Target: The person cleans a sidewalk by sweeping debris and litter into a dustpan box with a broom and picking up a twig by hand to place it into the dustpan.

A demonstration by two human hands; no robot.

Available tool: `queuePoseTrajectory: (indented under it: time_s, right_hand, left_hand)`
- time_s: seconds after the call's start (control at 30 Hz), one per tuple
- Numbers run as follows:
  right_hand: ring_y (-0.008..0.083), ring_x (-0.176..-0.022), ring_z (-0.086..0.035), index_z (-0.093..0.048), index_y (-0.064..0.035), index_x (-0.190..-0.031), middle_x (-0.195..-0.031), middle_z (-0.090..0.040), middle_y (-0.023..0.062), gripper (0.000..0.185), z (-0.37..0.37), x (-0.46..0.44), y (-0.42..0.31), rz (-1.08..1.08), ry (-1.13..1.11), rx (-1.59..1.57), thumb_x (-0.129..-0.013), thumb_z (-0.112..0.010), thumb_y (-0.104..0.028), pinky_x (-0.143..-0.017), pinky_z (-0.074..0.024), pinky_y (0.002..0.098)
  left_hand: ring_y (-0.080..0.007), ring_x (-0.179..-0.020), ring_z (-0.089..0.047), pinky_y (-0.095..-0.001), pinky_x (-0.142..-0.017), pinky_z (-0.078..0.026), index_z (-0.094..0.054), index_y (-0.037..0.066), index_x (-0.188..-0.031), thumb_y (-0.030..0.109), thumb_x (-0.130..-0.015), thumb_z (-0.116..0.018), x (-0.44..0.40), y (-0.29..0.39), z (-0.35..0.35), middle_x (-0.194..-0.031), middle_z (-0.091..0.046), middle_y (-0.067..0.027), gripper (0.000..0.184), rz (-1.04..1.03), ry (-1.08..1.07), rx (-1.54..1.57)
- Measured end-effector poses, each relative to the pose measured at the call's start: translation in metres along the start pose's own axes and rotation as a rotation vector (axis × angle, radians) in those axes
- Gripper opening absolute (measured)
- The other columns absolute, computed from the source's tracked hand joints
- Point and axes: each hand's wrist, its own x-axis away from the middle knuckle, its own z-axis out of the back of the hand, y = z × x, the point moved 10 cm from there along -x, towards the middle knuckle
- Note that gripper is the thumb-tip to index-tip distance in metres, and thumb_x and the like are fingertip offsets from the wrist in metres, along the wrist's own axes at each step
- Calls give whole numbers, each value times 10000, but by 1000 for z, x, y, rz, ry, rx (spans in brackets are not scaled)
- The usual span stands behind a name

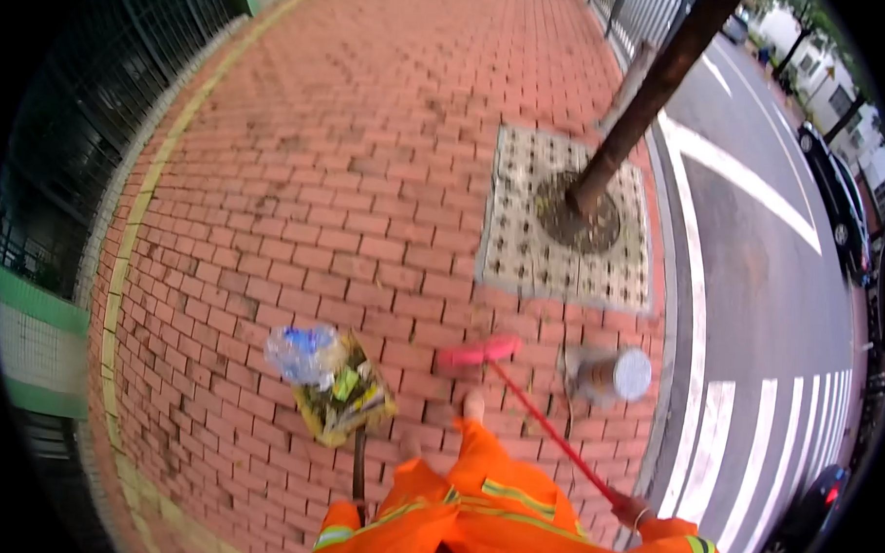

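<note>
My right hand (629,507), at the lower right, is closed around the red handle of a broom (554,434). The broom's pinkish-red head (479,352) rests on or just above the brick pavement, ahead of my foot. My left hand does not show. A dark handle (360,469) runs from a yellowish dustpan (335,424) up to an orange part of my clothing at the bottom. In the dustpan lie a crumpled clear and blue plastic bag (305,355), a green scrap (345,383) and dark litter.
A short bollard (614,375) stands right of the broom head. Farther ahead, a leaning tree trunk (643,108) rises from a pale perforated grate (518,216). The curb and road (754,297) with a crosswalk lie right; a dark fence (98,99) runs along the left.
</note>
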Motion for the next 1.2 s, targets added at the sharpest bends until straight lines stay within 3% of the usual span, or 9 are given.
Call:
queuePoseTrajectory:
  time_s: [0.13, 0.3, 0.53, 0.6, 0.7, 0.73, 0.87, 1.07, 1.2]
  right_hand:
    - [294, -623, -583, -387, -230, -1205, -691, -579, 165, 528, 53, -11, -33, -37, 203, -348, -712, -554, -136, -541, -457, 367]
    - [369, -742, -542, -395, -164, -1189, -801, -556, 205, 504, 133, -220, -94, 304, 623, -405, -713, -525, -65, -634, -433, 390]
    - [326, -767, -566, -382, -82, -1139, -868, -550, 195, 455, 327, -460, -283, 202, 409, -323, -702, -459, 18, -585, -465, 389]
    - [315, -843, -555, -362, -81, -1155, -886, -552, 190, 466, 330, -474, -309, 87, 134, -364, -710, -478, -6, -656, -458, 412]
    - [314, -826, -565, -248, -90, -1231, -915, -557, 212, 567, 267, -538, -292, 130, 211, -29, -729, -512, -81, -655, -467, 411]
    - [299, -880, -547, -354, -118, -1173, -925, -548, 198, 489, 260, -479, -274, 89, 231, -2, -715, -525, -110, -694, -449, 420]
    - [358, -830, -547, -135, -181, -1287, -898, -554, 221, 681, 159, -368, -182, 193, 284, 93, -714, -491, -92, -673, -438, 429]
    - [386, -696, -551, -88, -189, -1307, -751, -563, 232, 730, 32, -94, -94, -62, -110, 51, -691, -463, -76, -601, -423, 464]
    - [409, -658, -540, -147, -185, -1299, -684, -552, 235, 705, 11, 7, -86, -118, -173, -70, -686, -486, -107, -595, -430, 460]
  left_hand:
    - [-242, -636, -517, -341, -618, -402, -588, 105, -730, 345, -716, -514, 6, 31, -15, -701, -580, -87, 251, -2, 5, -2]
    - [-240, -619, -518, -341, -605, -405, -585, 101, -715, 340, -721, -507, 13, 47, -25, -687, -580, -86, 251, 33, 20, 18]
    - [-237, -595, -518, -341, -587, -409, -582, 96, -693, 333, -728, -498, 2, 59, -47, -668, -581, -85, 254, 89, -9, 85]
    - [-236, -588, -518, -341, -582, -410, -581, 94, -687, 331, -730, -496, -8, 63, -48, -663, -581, -85, 256, 104, -26, 92]
    - [-235, -578, -519, -341, -574, -412, -579, 91, -678, 328, -733, -492, -25, 63, -47, -655, -581, -84, 258, 121, -52, 100]
    - [-235, -574, -519, -341, -571, -412, -579, 91, -675, 327, -734, -491, -34, 63, -46, -652, -581, -84, 259, 122, -66, 100]
    - [-233, -560, -519, -341, -561, -415, -577, 87, -663, 323, -738, -486, -84, 53, -40, -642, -581, -83, 264, 154, -155, 40]
    - [-219, -482, -501, -331, -510, -406, -560, 72, -615, 283, -769, -460, -170, 56, -38, -577, -571, -86, 280, 261, -380, 170]
    - [-207, -488, -503, -329, -520, -414, -554, 61, -606, 275, -781, -477, -176, 81, -13, -584, -572, -85, 287, 297, -270, 120]
